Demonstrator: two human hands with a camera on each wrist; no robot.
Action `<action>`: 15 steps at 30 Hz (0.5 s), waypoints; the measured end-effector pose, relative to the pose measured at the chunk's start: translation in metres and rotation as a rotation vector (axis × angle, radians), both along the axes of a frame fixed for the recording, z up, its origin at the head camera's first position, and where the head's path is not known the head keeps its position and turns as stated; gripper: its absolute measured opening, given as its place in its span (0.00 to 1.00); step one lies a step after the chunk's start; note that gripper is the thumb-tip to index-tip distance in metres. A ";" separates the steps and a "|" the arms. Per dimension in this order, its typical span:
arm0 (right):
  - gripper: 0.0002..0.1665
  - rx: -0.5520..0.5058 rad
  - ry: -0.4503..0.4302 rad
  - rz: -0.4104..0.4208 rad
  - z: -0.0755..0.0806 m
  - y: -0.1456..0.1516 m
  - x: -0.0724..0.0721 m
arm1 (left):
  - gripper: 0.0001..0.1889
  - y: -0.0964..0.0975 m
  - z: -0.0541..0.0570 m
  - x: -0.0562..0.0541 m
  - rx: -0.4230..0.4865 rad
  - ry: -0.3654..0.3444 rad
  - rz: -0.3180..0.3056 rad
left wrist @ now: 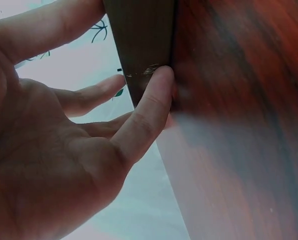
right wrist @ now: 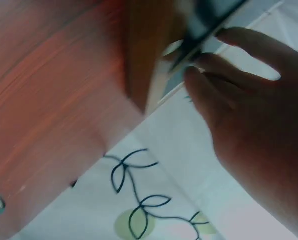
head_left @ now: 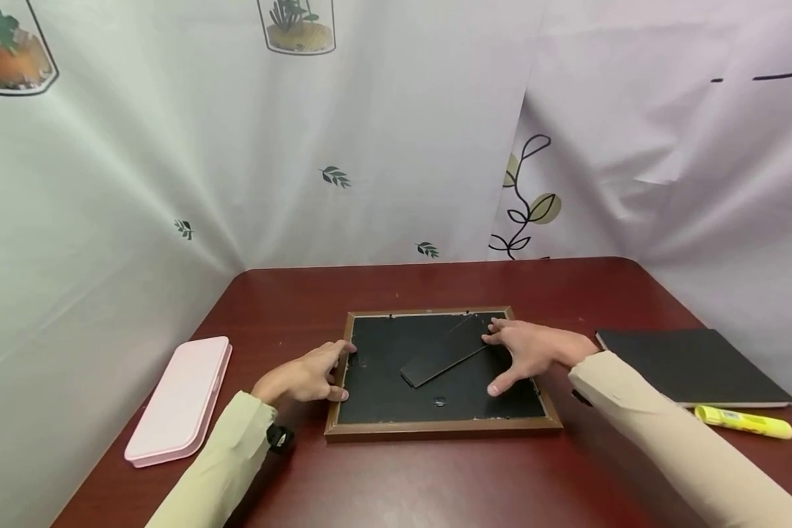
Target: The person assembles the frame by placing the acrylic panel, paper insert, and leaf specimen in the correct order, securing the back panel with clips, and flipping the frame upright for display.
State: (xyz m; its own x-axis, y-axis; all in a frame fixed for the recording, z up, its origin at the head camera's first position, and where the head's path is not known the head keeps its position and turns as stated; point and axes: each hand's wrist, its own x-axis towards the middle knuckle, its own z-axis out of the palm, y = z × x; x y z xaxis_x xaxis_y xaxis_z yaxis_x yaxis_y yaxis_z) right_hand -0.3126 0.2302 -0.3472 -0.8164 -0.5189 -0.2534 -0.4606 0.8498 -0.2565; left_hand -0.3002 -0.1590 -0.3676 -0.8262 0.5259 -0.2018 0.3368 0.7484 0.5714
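A brown-edged picture frame (head_left: 444, 427) lies on the table with its black backing upward. A hinged black stand leg (head_left: 435, 367) crosses the backing at a slant. My left hand (head_left: 303, 375) rests against the frame's left edge, its fingers spread and fairly straight. In the left wrist view, one fingertip of that left hand (left wrist: 84, 155) touches the frame's outer side (left wrist: 141, 45). Over the upper right of the backing reaches my right hand (head_left: 524, 348), thumb spread apart, fingertips by the stand leg's upper end. The right wrist view blurs the frame's side (right wrist: 144, 55) near the right hand (right wrist: 259, 110).
A pink case (head_left: 181, 400) lies at the left of the dark red table (head_left: 396, 484). On the right are a black-covered book (head_left: 693, 363) and a yellow highlighter (head_left: 742, 422). Printed white cloth (head_left: 396, 147) hangs behind and beside the table.
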 end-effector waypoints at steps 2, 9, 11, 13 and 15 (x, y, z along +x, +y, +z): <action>0.72 0.049 -0.074 -0.012 0.003 -0.005 0.004 | 0.39 -0.001 0.000 -0.001 0.002 -0.008 0.005; 0.79 0.072 -0.152 -0.042 0.006 -0.007 0.014 | 0.37 0.001 0.002 -0.004 -0.014 0.012 -0.006; 0.79 0.071 -0.149 -0.042 0.006 -0.008 0.014 | 0.37 0.001 0.002 -0.004 -0.016 0.013 -0.006; 0.78 0.077 -0.145 -0.038 0.005 -0.010 0.014 | 0.37 0.000 0.001 -0.003 -0.012 0.007 -0.004; 0.77 0.086 -0.142 -0.034 0.004 -0.012 0.013 | 0.37 -0.001 0.000 -0.002 -0.006 0.004 0.001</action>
State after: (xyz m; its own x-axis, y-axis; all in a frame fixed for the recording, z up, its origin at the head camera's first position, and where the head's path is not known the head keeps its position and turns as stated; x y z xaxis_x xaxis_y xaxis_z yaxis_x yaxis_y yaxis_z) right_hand -0.2995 0.2182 -0.3431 -0.7861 -0.4628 -0.4097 -0.3955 0.8860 -0.2420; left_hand -0.3027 -0.1602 -0.3676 -0.8276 0.5237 -0.2021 0.3380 0.7523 0.5655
